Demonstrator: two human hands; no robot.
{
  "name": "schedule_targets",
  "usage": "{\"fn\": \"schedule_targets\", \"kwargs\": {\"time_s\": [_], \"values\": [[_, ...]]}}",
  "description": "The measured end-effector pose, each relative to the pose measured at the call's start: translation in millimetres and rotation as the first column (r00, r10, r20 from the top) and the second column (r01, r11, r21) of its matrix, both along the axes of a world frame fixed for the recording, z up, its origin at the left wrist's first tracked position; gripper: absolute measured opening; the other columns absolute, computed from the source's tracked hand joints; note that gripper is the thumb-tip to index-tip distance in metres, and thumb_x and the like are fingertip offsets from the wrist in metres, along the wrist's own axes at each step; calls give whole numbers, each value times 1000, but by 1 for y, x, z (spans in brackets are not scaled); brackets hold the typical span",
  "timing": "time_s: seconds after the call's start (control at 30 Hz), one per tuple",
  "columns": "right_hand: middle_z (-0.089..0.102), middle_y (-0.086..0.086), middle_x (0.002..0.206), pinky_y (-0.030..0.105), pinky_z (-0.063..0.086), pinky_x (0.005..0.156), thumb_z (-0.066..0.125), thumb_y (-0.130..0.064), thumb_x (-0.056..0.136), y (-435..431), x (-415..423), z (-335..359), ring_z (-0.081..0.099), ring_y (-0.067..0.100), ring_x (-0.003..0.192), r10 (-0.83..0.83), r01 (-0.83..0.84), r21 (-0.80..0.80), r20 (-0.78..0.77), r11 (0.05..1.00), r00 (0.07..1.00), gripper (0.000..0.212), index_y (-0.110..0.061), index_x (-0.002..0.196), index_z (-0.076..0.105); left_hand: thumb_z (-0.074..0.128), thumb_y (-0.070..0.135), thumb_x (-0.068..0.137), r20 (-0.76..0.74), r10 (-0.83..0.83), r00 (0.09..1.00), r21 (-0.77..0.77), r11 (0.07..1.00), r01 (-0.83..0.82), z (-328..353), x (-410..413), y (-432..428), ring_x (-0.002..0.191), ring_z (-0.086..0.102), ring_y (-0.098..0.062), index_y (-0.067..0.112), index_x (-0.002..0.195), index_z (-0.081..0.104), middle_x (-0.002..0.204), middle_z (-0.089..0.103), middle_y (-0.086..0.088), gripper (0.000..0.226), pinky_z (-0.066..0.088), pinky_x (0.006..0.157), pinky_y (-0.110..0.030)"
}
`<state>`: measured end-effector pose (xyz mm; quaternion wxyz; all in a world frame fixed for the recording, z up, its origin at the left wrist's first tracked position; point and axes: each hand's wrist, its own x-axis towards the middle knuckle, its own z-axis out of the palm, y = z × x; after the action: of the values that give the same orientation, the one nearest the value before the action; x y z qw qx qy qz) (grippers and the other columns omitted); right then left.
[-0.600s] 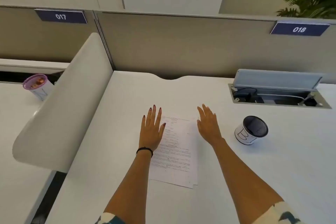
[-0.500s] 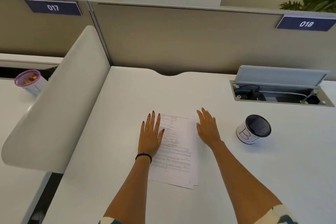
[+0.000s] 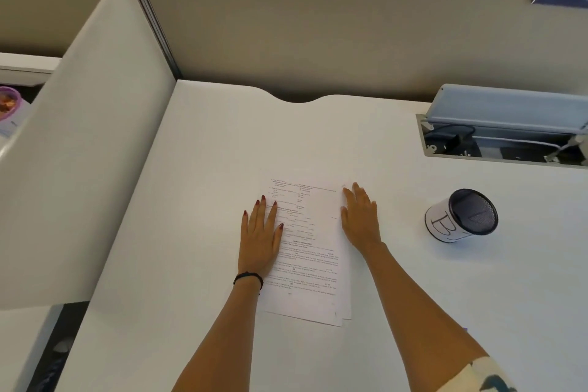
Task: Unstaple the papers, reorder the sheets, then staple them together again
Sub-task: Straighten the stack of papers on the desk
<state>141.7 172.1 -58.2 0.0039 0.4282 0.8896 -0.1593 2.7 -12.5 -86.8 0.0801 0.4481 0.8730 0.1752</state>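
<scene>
I am looking down at a white desk [image 3: 203, 169] where one stack of printed papers [image 3: 313, 251] is lying near the middle, its lower right corner fanning slightly so that at least two sheet edges are showing there. My left hand [image 3: 259, 240] is lying flat and spread, fingers straight, half on the papers' left edge and half on the bare desk, grasping nothing. My right hand [image 3: 361, 218] is resting flat just beside the papers' right edge, fingers together and loose, also gripping nothing. I am wearing one dark band [image 3: 248, 277] on the left wrist.

To the right, well apart from the papers, one black mesh cup [image 3: 461, 216] with a white label is standing tilted toward me. Behind it, one cable tray [image 3: 506, 143] is sitting sunk into the desk with its grey lid raised. A white curved divider [image 3: 92, 124] is closing off the left side, and a beige partition [image 3: 318, 25] is walling in the far edge. One purple-lidded container [image 3: 8, 105] is peeking out beyond the divider. Bare desk is lying open in front of and behind the papers.
</scene>
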Motion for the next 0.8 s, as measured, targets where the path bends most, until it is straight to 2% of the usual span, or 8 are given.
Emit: {"fn": "schedule_targets", "kwargs": {"time_s": [0.13,0.23,0.4,0.6,0.73,0.8], "values": [[14,15,154,52,15,114,33,-14,96,-8,-1,-7,13,31,142,-35,35,3,-24,999,999,47,-11,142,22,23,36,96,114,85,990,141,985,-101,7,-5,3,139,26,-18,17,141,32,151,30,-5,49,13,116,-31],[10,14,155,52,11,115,31,-13,97,-9,0,-11,9,31,143,-39,39,-5,-44,999,998,48,-11,143,18,44,21,94,174,178,969,199,957,-212,13,-13,14,130,37,-23,15,137,37,143,40,-8,44,26,110,-35],[5,12,156,49,4,116,27,-15,98,-7,2,-12,2,29,144,-31,28,-42,-64,999,997,49,-13,145,14,60,21,87,424,319,848,236,865,-444,20,-30,40,110,51,-28,10,130,45,130,43,-11,47,46,97,-44],[-1,11,156,44,3,117,26,-15,98,-5,9,-11,-2,26,144,7,-13,-90,-65,996,998,50,-13,145,7,71,17,78,494,463,736,118,803,-584,30,-43,66,102,53,-31,5,111,54,117,50,-16,39,49,89,-42],[-1,10,156,40,1,117,26,-15,98,-3,15,-11,-2,24,144,22,-31,-99,-88,995,996,51,-13,145,7,68,14,81,589,456,668,122,766,-631,36,-45,67,97,51,-29,5,99,53,99,57,-10,26,46,81,-39],[-1,10,156,39,0,117,26,-15,98,-5,17,-11,-2,24,144,25,-35,-102,-99,994,995,51,-13,145,7,66,14,83,642,418,643,132,766,-629,39,-44,63,89,53,-27,8,93,52,91,56,-5,18,45,71,-30]]}}
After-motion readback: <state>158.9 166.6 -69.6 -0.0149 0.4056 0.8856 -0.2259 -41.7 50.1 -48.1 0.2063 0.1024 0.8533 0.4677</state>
